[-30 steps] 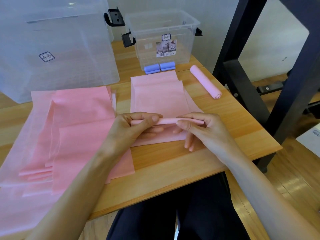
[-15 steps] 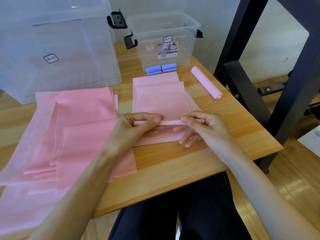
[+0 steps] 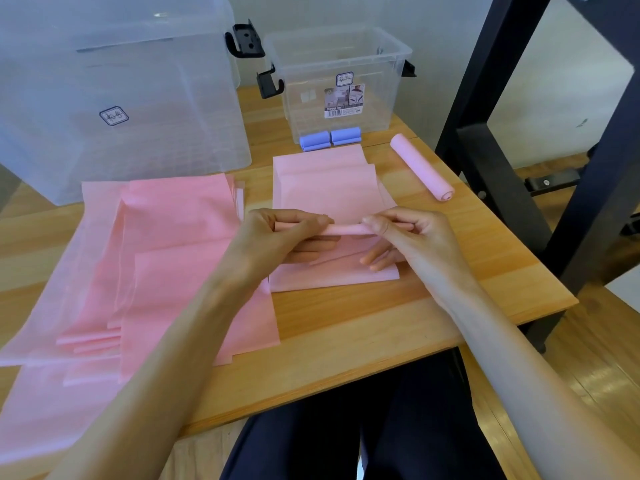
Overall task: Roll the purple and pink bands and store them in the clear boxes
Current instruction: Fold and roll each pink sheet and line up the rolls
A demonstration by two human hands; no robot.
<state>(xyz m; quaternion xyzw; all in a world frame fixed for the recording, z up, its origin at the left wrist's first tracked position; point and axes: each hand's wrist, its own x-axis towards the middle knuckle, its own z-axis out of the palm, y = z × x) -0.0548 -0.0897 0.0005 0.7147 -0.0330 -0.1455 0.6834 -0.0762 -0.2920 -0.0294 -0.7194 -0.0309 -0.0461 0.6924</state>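
A flat pink band (image 3: 329, 188) lies on the wooden table (image 3: 346, 323) in front of me, its near end wound into a thin roll (image 3: 346, 230). My left hand (image 3: 284, 237) pinches the roll's left end and my right hand (image 3: 405, 237) pinches its right end, thumbs on top. A finished pink roll (image 3: 420, 167) lies apart at the right. Two purple rolls (image 3: 329, 138) sit inside the small clear box (image 3: 343, 60) at the back. A pile of loose pink bands (image 3: 145, 265) covers the table's left side.
A large clear box (image 3: 114, 91) stands at the back left with black latches. A black metal frame (image 3: 512, 140) rises just past the table's right edge. My dark-clothed legs (image 3: 346, 427) are under the near edge.
Both hands have turned the roll a little further up the band, and my thumbs have moved closer together. The view shifted slightly.
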